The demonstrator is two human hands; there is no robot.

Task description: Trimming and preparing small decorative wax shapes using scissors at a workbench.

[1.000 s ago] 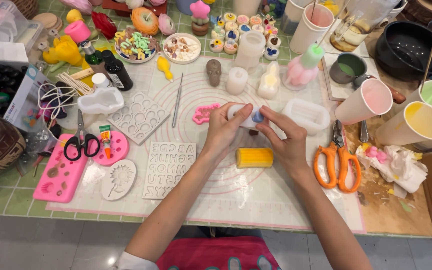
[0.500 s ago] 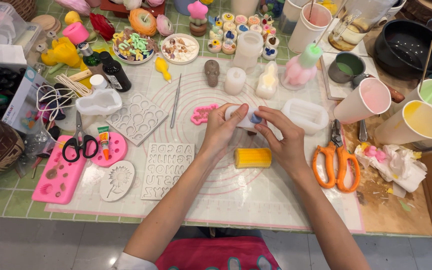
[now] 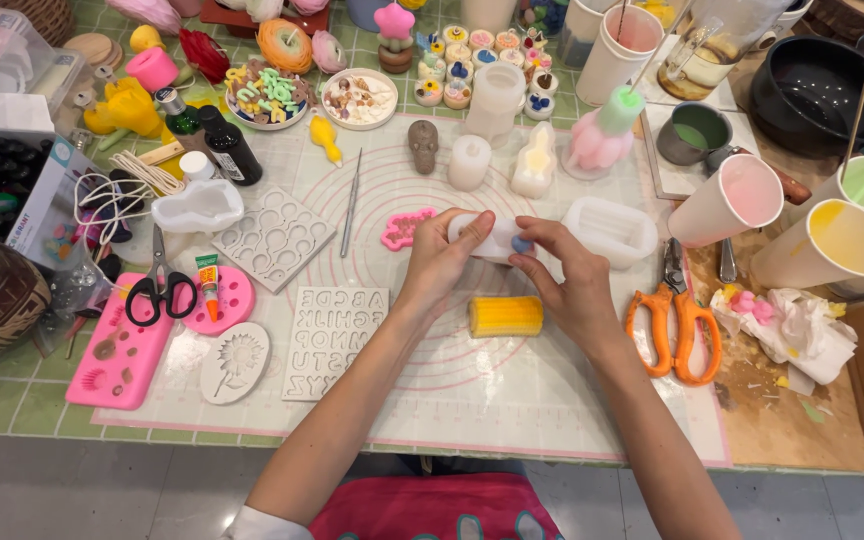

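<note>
White mould (image 3: 497,240) half hidden under hands (image 3: 512,265)

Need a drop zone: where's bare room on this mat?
Freest: the mat's near strip, below the yellow cylinder and right of the letter mould. A smaller gap lies between cylinder and orange scissors. Crowded: far edge and left side. Both hands, left and right, hold a white mould at centre.
</note>
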